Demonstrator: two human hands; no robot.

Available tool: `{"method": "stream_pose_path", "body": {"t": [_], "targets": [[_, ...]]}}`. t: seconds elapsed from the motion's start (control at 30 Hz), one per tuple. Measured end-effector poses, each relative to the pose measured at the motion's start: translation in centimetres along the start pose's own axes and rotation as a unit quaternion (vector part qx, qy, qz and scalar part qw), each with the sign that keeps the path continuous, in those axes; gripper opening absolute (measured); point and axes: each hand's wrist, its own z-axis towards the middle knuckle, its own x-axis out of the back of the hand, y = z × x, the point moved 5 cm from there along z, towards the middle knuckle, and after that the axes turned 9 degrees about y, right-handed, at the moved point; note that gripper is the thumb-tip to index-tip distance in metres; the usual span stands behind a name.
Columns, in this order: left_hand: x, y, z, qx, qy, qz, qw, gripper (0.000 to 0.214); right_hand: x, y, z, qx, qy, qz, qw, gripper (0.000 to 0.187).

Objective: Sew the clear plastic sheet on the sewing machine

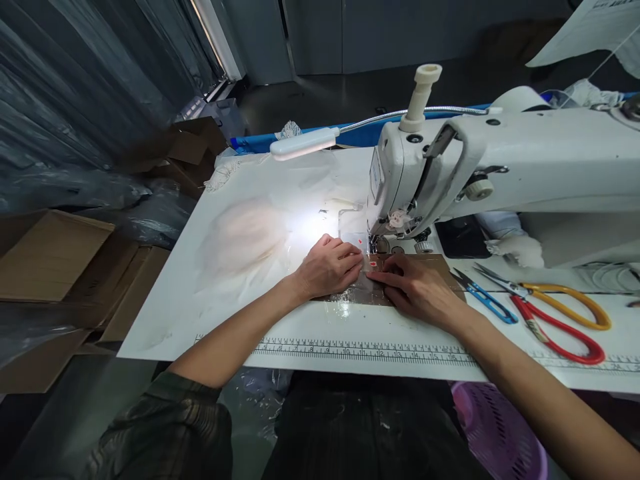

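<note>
My left hand (333, 265) lies palm down on a sheet of clear, shiny plastic (345, 307), its fingers flat and close together, left of the needle. Just right of it, my right hand (415, 287) rests on a flat brown piece (441, 265), index finger stretched toward the left hand. The plastic overlaps the brown piece between my hands. Small red marks (373, 264) show on the work beside the fingertips. Directly behind is the presser foot (373, 244) of a white sewing machine (400, 173). Palms and part of the brown piece are hidden.
Blue thread snips (487, 299) and scissors (565, 327) with red and yellow handles lie at right. A white lamp (305, 143) lights the table. A printed ruler (350, 349) runs along the front edge. Cardboard boxes (50, 253) stand left; a purple basket (505, 427) sits below.
</note>
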Motion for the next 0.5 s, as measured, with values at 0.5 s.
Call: {"method": "stream_pose_path", "body": {"t": [0.5], "targets": [[-0.71, 0.01, -0.16, -0.006, -0.071, 0.029, 0.997, 0.031, -0.05, -0.26, -0.03, 0.029, -0.007, -0.029, 0.999, 0.032]]}}
